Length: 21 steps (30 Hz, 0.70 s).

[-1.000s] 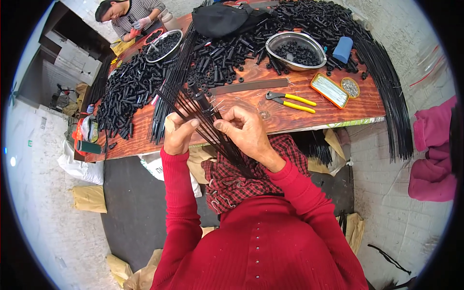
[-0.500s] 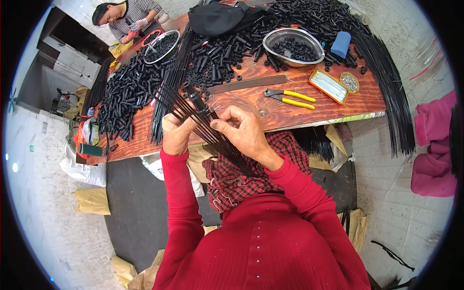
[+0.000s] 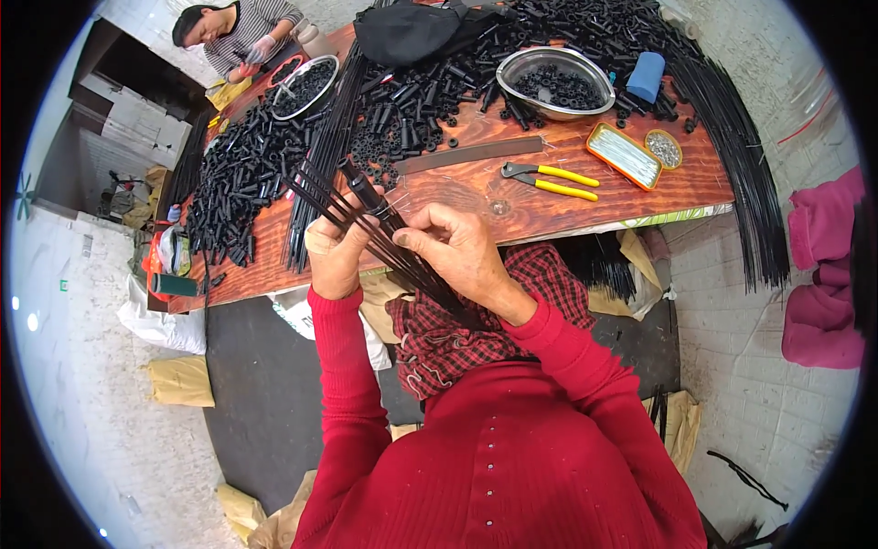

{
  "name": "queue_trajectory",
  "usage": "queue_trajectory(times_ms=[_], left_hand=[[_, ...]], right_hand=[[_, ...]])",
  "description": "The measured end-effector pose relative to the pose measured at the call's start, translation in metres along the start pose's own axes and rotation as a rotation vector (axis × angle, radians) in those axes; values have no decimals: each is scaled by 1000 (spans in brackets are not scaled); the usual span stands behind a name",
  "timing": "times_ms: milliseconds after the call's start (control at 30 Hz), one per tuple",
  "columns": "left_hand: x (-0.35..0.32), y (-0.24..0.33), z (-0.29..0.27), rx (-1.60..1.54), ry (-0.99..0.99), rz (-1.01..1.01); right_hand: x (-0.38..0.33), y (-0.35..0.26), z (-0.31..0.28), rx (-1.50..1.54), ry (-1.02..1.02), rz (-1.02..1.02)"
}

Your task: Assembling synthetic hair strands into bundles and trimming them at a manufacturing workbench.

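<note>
Over the front edge of the table, my left hand [image 3: 335, 256] is closed around a bunch of thin black rods [image 3: 416, 276]. The rods slant from upper left down toward my lap. A black tubular fitting [image 3: 367, 194] stands among them, tilted, its upper end above my fingers. My right hand [image 3: 468, 258] pinches at the lower end of this fitting from the right; my fingers hide what exactly lies between thumb and forefinger. Under the rods, a red-and-black checked cloth [image 3: 439, 352] covers my lap.
Black fittings [image 3: 402, 119] lie heaped across the wooden table [image 3: 453, 197]. Yellow-handled pliers [image 3: 553, 180], a flat bar [image 3: 471, 156], an orange tray of pins [image 3: 625, 156] and a steel bowl [image 3: 558, 108] lie beyond my hands. Long rods [image 3: 745, 201] hang over the right edge. A person [image 3: 242, 41] works at far left.
Both hands stay at the rods and fitting with almost the same grip. The view has shifted slightly. At far left, the other person's hands have moved a little.
</note>
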State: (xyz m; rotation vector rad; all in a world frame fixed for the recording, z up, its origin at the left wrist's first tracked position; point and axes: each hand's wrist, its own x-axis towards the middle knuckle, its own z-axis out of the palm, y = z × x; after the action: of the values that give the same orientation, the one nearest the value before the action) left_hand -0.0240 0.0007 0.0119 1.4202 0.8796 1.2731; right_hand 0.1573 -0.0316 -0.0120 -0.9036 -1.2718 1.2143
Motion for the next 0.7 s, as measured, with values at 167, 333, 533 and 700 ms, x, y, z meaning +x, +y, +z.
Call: queue_trajectory(times_ms=[167,333,533,700], left_hand=[[-1,-1,5,42,24,31],[-2,-6,5,59,44,51],[0,-7,6,16,28,40],[-3,-13,-3,-38,10,65]], right_hand=[[1,-3,-5,-16,-22,-26],[2,-6,-7,-28,-57,-6],[2,-2,-6,78,-11,3],[4,1,-8,139,-80,83]])
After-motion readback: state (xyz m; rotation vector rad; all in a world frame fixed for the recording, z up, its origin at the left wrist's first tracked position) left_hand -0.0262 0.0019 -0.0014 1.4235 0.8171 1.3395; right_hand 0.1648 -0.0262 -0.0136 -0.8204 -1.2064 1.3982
